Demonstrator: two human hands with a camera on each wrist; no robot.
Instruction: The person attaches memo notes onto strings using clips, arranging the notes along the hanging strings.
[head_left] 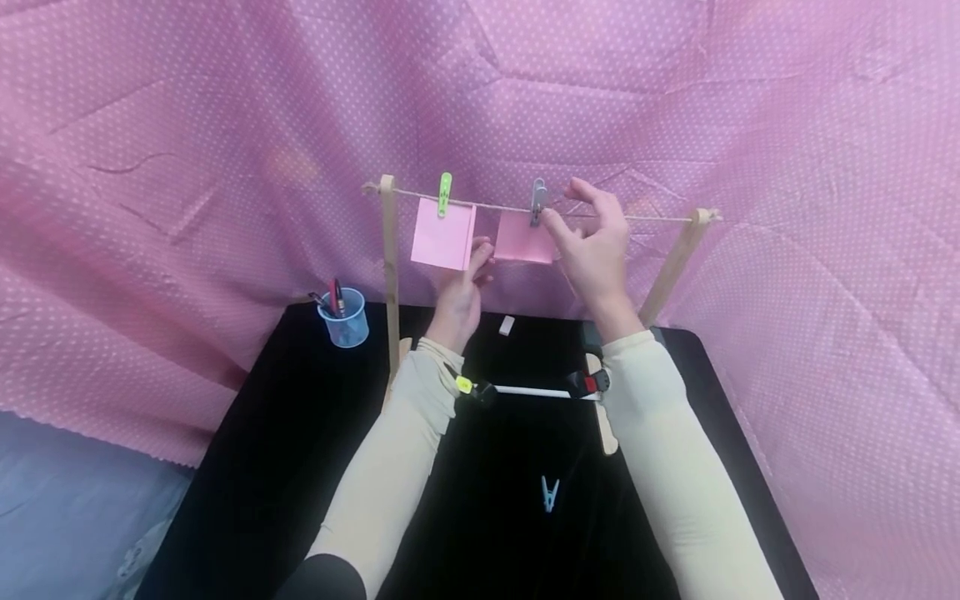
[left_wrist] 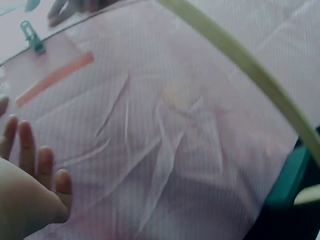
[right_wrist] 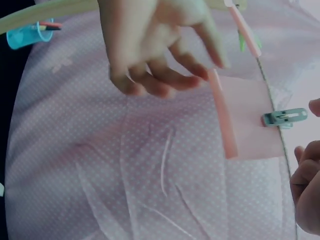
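Two pink paper squares hang from a string, the left square (head_left: 441,237) under a lime-green clothespin (head_left: 445,196) and the right square (head_left: 523,238) under a grey-blue clothespin (head_left: 537,202). My left hand (head_left: 463,300) is raised between the squares, its fingers extended and close to the right square's lower edge. In the right wrist view, the left hand (right_wrist: 160,45) has its fingertips by that square's folded strip. Just right of the grey-blue clothespin is my right hand (head_left: 600,250), thumb and forefinger apart, holding nothing. The right wrist view cuts off the right hand (right_wrist: 307,185).
The string (head_left: 645,218) runs between a left wooden post (head_left: 391,267) and a right wooden post (head_left: 675,267). On the black table lie a light-blue clothespin (head_left: 550,494) and a small white block (head_left: 507,325). A blue cup (head_left: 348,325) with pens stands at left.
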